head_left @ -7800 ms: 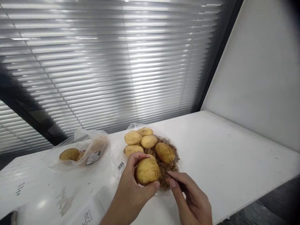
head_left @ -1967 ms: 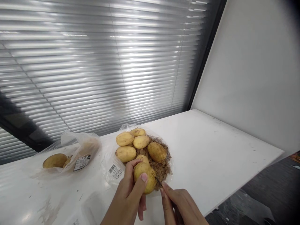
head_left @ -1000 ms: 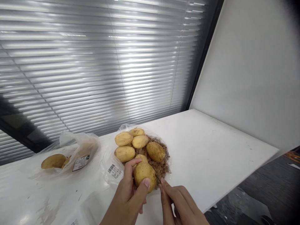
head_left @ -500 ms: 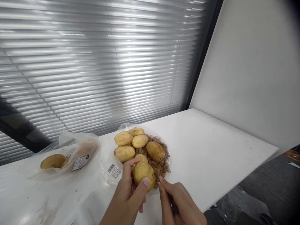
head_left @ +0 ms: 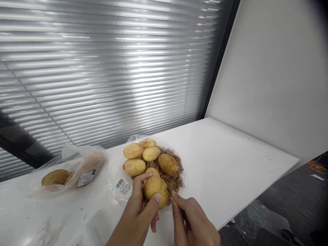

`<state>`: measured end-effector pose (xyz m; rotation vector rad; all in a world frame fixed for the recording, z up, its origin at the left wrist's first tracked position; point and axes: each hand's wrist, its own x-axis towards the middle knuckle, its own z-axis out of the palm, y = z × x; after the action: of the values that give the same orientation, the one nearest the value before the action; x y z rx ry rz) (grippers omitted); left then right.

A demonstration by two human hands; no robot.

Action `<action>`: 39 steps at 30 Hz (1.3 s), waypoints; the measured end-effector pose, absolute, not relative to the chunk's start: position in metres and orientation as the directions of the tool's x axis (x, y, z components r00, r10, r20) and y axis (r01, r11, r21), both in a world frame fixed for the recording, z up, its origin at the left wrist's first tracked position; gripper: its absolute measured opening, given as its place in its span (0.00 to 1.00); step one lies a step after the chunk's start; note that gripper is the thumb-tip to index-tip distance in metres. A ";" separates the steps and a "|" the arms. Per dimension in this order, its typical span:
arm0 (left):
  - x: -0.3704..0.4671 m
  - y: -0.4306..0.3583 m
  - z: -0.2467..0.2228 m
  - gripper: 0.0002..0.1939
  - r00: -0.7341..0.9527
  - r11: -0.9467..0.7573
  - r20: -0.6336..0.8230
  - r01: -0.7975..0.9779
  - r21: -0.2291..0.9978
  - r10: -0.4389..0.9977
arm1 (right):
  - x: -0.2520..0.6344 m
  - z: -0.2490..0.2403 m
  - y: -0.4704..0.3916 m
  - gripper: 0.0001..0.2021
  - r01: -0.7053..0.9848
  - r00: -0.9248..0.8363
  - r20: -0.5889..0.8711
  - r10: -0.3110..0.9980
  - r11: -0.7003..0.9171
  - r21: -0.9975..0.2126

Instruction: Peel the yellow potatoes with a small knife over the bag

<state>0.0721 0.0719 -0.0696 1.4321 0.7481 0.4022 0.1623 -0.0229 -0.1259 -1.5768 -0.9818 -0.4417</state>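
My left hand is closed round a yellow potato, thumb on its near side and fingers behind. A thin dark pointed tool is pinched in my right hand, its tip against the potato's right side; the rest of it is hidden by the fingers. Just beyond, several yellow potatoes lie on a clear plastic bag with a barcode label. A browner potato rests on a heap of brown peelings or crumbs at the right of the bag.
On the left of the white table lies another plastic bag with a label and potatoes. A whitish translucent object is at the near edge. Blinds stand behind, a white panel at the right.
The whole view has shifted slightly, so the table and bags sit a little further left. Both hands keep nearly the same hold, with the tool still at the potato's right side.
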 end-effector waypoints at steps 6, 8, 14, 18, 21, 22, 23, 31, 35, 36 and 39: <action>0.072 0.072 -0.068 0.26 0.718 0.144 -0.222 0.169 0.975 0.660 | 0.164 -0.127 -0.023 0.09 0.783 0.577 0.734 0.358 0.015 -0.622; 0.071 0.073 -0.071 0.28 0.723 0.158 -0.218 0.152 0.976 0.655 | 0.164 -0.127 -0.023 0.10 0.787 0.573 0.741 0.350 0.014 -0.616; 0.070 0.076 -0.073 0.29 0.741 0.162 -0.232 0.166 0.973 0.630 | 0.165 -0.130 -0.022 0.09 0.807 0.548 0.769 0.329 0.032 -0.589; 0.072 0.076 -0.071 0.29 0.746 0.161 -0.219 0.151 0.975 0.629 | 0.167 -0.129 -0.021 0.09 0.801 0.544 0.767 0.339 0.061 -0.595; 0.071 0.077 -0.072 0.26 0.754 0.187 -0.244 0.162 0.969 0.610 | 0.169 -0.126 -0.023 0.08 0.799 0.537 0.770 0.344 0.086 -0.595; 0.070 0.077 -0.073 0.26 0.757 0.202 -0.255 0.165 0.965 0.601 | 0.169 -0.125 -0.023 0.09 0.797 0.534 0.766 0.357 0.088 -0.597; 0.070 0.077 -0.074 0.25 0.761 0.215 -0.259 0.160 0.963 0.594 | 0.169 -0.124 -0.024 0.09 0.794 0.533 0.758 0.376 0.087 -0.602; 0.073 0.082 -0.080 0.25 0.828 0.402 -0.242 0.022 0.915 0.507 | 0.166 -0.126 -0.025 0.11 0.759 0.567 0.755 0.330 0.147 -0.634; 0.076 0.083 -0.080 0.28 0.841 0.480 -0.272 0.016 0.877 0.467 | 0.167 -0.127 -0.027 0.11 0.779 0.546 0.780 0.305 0.159 -0.607; 0.076 0.082 -0.079 0.28 0.836 0.487 -0.280 0.017 0.873 0.472 | 0.167 -0.127 -0.028 0.11 0.786 0.540 0.784 0.307 0.150 -0.600; 0.075 0.079 -0.076 0.29 0.809 0.496 -0.306 0.020 0.868 0.502 | 0.166 -0.126 -0.031 0.11 0.784 0.551 0.774 0.311 0.126 -0.608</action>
<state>0.0752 0.0785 -0.0757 1.0221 0.5788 0.3122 0.1661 -0.0312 -0.1259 -1.4585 -0.9978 -0.4447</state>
